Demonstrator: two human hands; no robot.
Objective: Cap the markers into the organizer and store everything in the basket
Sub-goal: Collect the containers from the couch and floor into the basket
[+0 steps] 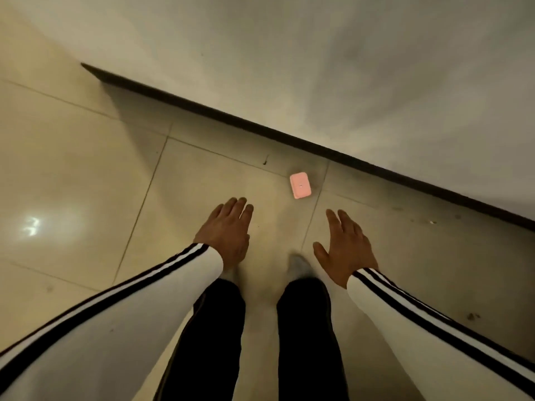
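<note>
No markers, organizer or basket show in the head view. I look straight down at a tiled floor. My left hand [227, 231] is stretched out palm down with the fingers loosely together and holds nothing. My right hand [346, 246] is spread open, palm down, also with nothing in it. Both arms wear white sleeves with dark stripes. A small pink rounded box [300, 185] lies on the floor just beyond my hands, nearer the right one, touching neither.
A dark baseboard [260, 128] runs diagonally from upper left to right, with a pale wall [318, 53] above it. My legs in dark trousers [307, 328] and a grey-socked foot [298, 266] stand below the hands. Beige glossy floor tiles [72, 169] stretch to the left.
</note>
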